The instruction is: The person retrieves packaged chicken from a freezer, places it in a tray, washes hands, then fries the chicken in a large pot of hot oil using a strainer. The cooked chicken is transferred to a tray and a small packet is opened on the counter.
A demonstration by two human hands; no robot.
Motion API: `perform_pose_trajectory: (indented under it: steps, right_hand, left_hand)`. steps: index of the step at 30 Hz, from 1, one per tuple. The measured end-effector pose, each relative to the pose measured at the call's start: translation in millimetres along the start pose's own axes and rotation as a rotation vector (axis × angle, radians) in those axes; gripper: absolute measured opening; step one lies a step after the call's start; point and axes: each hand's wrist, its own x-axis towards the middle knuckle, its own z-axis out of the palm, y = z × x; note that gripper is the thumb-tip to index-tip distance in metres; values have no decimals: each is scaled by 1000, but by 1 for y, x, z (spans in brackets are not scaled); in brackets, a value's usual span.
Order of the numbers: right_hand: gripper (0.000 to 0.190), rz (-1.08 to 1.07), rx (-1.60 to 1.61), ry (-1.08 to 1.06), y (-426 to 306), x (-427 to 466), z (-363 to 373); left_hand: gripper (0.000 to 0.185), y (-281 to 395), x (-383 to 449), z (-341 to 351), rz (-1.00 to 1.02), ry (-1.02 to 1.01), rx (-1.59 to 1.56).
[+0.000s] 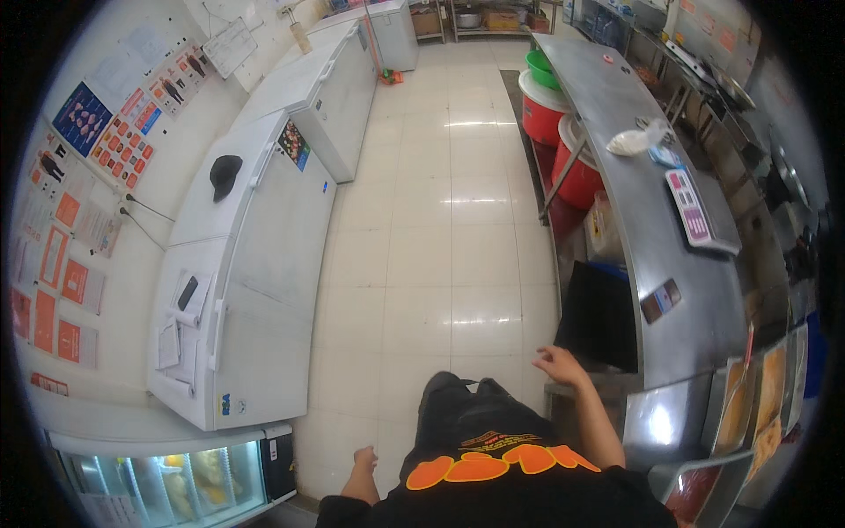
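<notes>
My left hand (365, 457) hangs low beside my body, over the tiled floor, its fingers partly curled. Nothing shows in it, but how closed it is cannot be made out. My right hand (558, 364) is held out at the right with bent, loosely spread fingers and holds nothing. It is nearest to a black panel-like thing (597, 317) beneath the edge of the steel worktable (594, 99). On that table lie a smartphone-like object (661, 301), a digital scale (690, 208) and a plastic bag with pale contents (630, 142).
White chest freezers (277, 264) line the left, bearing a black cap (226, 177), papers and a dark phone (188, 292). A lit glass-fronted display fridge (178, 485) stands lower left. Red tubs (544, 119) sit under the table; metal food trays (726, 409) stand lower right. Tiled floor (422, 264) runs between.
</notes>
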Motion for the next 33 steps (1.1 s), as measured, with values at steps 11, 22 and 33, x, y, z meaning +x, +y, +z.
perform_pose_trajectory:
  steps: [11, 22, 33]
  right_hand:
    - [45, 168, -775, -99, -95, 357, -82]
    - [32, 926, 457, 207, -18, 499, -113]
    - [25, 715, 791, -9, -31, 886, -162]
  left_hand:
    - [37, 350, 101, 53, 114, -162, -26]
    - [38, 951, 118, -14, 816, 48, 16]
    - [39, 1087, 305, -76, 262, -25, 149]
